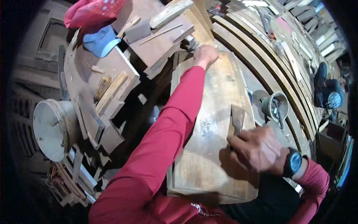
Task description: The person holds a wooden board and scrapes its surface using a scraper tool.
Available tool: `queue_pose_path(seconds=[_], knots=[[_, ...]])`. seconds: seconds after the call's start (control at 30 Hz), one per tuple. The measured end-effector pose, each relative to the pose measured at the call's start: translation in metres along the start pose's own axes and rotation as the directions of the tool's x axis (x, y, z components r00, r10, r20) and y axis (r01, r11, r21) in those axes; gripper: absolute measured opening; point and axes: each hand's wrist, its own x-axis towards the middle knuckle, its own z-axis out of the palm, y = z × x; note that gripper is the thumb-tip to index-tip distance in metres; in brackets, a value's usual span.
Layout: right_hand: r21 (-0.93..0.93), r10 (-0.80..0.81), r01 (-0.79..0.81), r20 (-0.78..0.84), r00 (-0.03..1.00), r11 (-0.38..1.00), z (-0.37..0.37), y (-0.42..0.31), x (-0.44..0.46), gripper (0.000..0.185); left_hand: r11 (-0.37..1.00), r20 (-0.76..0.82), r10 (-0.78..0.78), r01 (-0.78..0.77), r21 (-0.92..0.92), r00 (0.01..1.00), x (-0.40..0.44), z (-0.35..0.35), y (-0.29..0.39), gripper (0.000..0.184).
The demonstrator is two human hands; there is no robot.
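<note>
A long pale wooden board [201, 149] lies lengthwise before me. At its far end my left hand [206, 55] is closed over the edge, near a small grey object [192, 44]; what its fingers grip is hidden. My right hand [257, 147], with a dark watch on the wrist, is closed on the handle of a flat-bladed scraper [238, 116]. The blade rests over the right part of the board and points away from me. A shiny patch shows mid-board.
At left are a white bucket [50, 130], a blue cloth [100, 41] and stacked wood pieces [112, 89]. A bucket of small items [275, 106] stands right of the board, beside long curved planks [261, 63]. Another person [330, 89] is at far right.
</note>
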Motion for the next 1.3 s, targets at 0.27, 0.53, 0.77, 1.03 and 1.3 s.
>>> queue_pose_path(seconds=[0.27, 0.53, 0.77, 1.03, 1.3], knots=[[-0.063, 0.091, -0.091, -0.008, 0.996, 0.994, 0.016, 0.033, 0.007, 0.025, 0.998, -0.042, -0.057, 0.056, -0.011, 0.998, 0.024, 0.026, -0.010, 0.042], [-0.020, 0.129, -0.129, 0.014, 0.992, 0.991, 0.030, 0.038, 0.007, 0.022, 0.999, 0.003, -0.046, 0.046, 0.025, 0.999, 0.003, 0.000, 0.006, 0.044], [0.116, -0.023, 0.024, -0.012, 1.000, 0.993, 0.013, -0.011, -0.004, 0.019, 0.993, 0.059, -0.111, 0.113, -0.045, 0.992, -0.032, -0.034, 0.025, 0.047], [0.115, -0.048, 0.054, -0.052, 0.997, 0.992, 0.010, -0.006, 0.001, 0.025, 0.995, 0.020, -0.098, 0.097, 0.015, 0.995, -0.018, -0.019, 0.013, 0.045], [0.034, 0.032, -0.031, -0.014, 0.999, 0.999, 0.031, 0.025, -0.003, 0.023, 0.999, -0.008, 0.020, -0.020, 0.035, 1.000, 0.027, 0.018, -0.010, 0.045]])
